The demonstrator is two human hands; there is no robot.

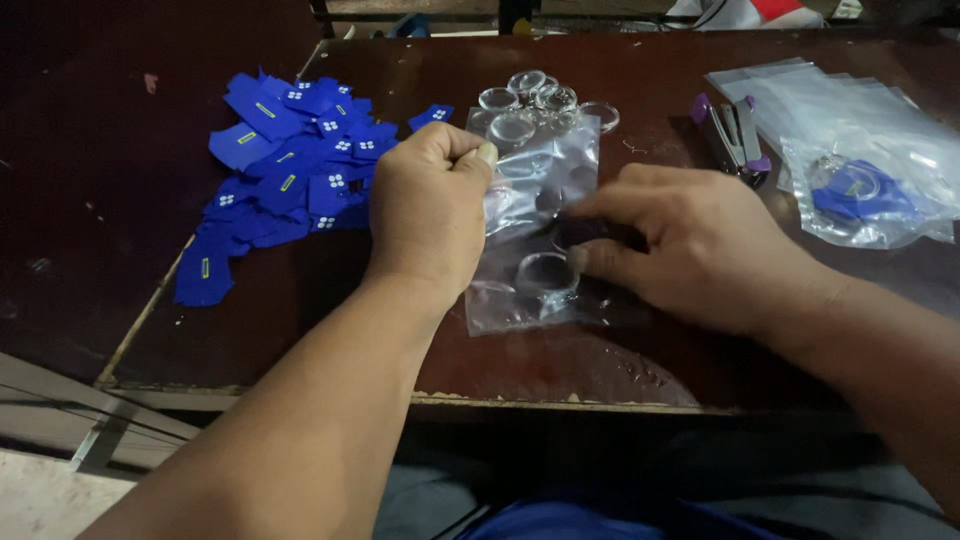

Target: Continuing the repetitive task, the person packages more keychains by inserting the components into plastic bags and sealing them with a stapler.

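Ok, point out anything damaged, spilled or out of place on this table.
The table's front edge is chipped, its dark surface peeling in a ragged pale line. The blue paper tags lie in a loose heap, one stray tag apart beside the clear discs. Nothing looks spilled.

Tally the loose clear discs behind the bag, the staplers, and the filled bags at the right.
Loose clear discs beyond the clear bag: about 6, overlapping
Purple stapler: 1
Filled bag with blue card: 1
Total: about 8
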